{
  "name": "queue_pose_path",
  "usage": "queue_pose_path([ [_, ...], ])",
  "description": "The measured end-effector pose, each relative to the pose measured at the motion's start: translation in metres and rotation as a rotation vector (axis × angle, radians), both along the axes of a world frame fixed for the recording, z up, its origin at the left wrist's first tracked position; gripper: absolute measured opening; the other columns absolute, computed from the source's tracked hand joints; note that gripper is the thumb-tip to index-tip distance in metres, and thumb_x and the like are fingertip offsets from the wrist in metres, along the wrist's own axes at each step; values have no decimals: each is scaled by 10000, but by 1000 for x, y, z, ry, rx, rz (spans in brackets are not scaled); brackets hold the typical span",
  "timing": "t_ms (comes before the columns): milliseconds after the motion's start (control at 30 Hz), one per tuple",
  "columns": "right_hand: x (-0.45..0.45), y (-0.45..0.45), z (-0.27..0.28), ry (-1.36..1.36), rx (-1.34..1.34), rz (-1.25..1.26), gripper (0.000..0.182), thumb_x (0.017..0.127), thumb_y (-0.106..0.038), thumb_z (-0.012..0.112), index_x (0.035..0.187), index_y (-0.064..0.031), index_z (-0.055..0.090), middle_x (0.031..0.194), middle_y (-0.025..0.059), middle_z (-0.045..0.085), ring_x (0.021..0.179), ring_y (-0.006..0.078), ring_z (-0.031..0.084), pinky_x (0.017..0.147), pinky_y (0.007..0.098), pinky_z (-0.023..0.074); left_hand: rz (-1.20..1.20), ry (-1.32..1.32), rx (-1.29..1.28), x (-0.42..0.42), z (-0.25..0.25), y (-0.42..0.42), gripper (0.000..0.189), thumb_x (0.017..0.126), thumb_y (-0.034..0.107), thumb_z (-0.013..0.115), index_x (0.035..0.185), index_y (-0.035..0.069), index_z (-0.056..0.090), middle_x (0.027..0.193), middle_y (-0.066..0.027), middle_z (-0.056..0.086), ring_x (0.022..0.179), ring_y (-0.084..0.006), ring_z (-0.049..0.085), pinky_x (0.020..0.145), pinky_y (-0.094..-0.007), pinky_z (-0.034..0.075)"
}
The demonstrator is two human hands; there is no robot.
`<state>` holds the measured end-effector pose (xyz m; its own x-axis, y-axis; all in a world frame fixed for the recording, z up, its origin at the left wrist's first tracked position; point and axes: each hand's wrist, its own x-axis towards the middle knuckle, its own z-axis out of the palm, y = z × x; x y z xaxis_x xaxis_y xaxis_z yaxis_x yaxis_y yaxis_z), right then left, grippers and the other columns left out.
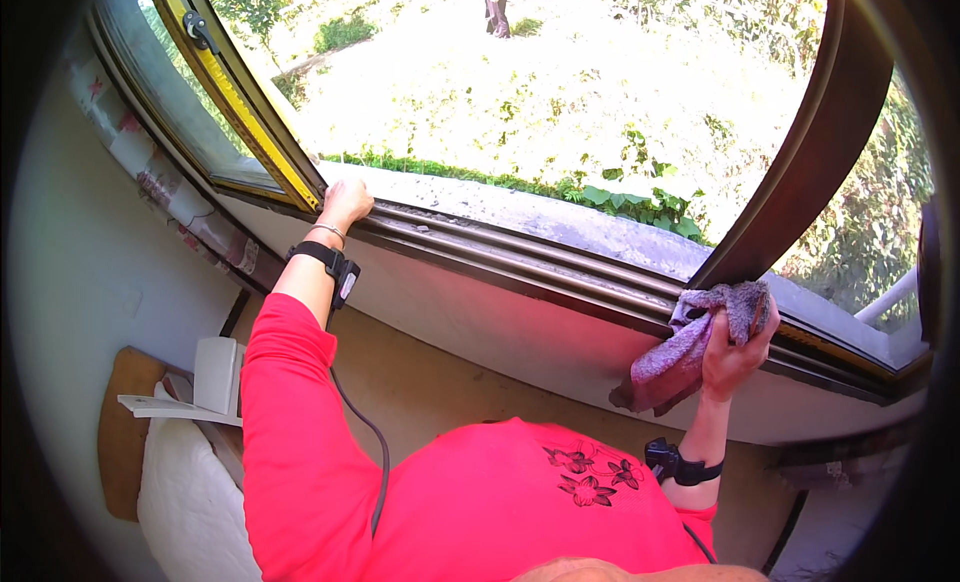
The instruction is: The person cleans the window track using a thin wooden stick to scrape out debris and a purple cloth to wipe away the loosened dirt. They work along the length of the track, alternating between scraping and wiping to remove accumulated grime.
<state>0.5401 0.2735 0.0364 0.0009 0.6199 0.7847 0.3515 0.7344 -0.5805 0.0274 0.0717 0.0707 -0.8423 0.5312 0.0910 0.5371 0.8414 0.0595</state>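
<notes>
My left hand [348, 199] is curled at the left end of the window track [517, 252], beside the lower corner of the yellow-edged sliding sash [247, 117]. Its fingers are turned away from view, so whether it grips anything is hidden. My right hand [739, 353] is closed around a purple-grey terry cloth [679, 342]. Part of that rag lies over the track at the foot of the dark window upright [814, 154], and its darker, dirty-looking end hangs down over the inner wall. Loose dirt specks lie along the metal rails near my left hand.
A black latch [199, 31] sits on the left sash. Outside are a concrete ledge [525, 214], green plants [645, 203] and a person's legs [496, 16]. At lower left stand a white padded item [187, 484] and a brown board [124, 439]. Black cables [367, 421] run from my wristbands.
</notes>
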Motion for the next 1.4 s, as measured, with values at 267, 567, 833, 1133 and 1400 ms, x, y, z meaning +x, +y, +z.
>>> queue_pose_path([
  [267, -2, -3, 5, 16, 5, 22, 502, 729, -122, 674, 1189, -32, 492, 937, 166, 649, 857, 323, 660, 761, 368, 507, -75, -181, -28, 29, 4, 24, 236, 754, 214, 556, 824, 22, 674, 795, -212, 656, 812, -326, 648, 743, -375, 503],
  [567, 4, 2, 3, -7, 36, 10, 512, 715, -137, 685, 1176, -17, 497, 954, 177, 633, 854, 348, 651, 749, 381, 508, -89, -180, -261, 54, 21, 49, 440, 670, 424, 652, 899, 51, 690, 862, -167, 677, 800, -304, 637, 718, -366, 495],
  [833, 3, 3, 3, 31, 0, 89, 516, 704, -135, 691, 1170, -24, 501, 974, 172, 626, 862, 338, 648, 759, 375, 507, 95, -134, -257, 18, -17, 48, 453, 746, 481, 636, 1028, 127, 655, 1073, -87, 619, 1018, -272, 549, 869, -441, 391],
  [1133, 3, 4, 4, 21, 36, 102, 526, 685, -133, 689, 1163, -25, 497, 975, 179, 623, 845, 361, 642, 742, 388, 511, 59, 11, -77, 0, -32, 36, 330, 674, 316, 729, 767, 4, 676, 728, -152, 664, 646, -266, 606, 628, -339, 491],
  [1400, 2, 4, 3, 41, 42, 114, 516, 679, -113, 685, 1155, -23, 508, 966, 174, 625, 842, 349, 647, 741, 380, 510, -161, 45, 506, -25, -6, 38, 310, 735, 231, 702, 936, 0, 652, 838, -160, 678, 762, -231, 643, 690, -366, 500],
])
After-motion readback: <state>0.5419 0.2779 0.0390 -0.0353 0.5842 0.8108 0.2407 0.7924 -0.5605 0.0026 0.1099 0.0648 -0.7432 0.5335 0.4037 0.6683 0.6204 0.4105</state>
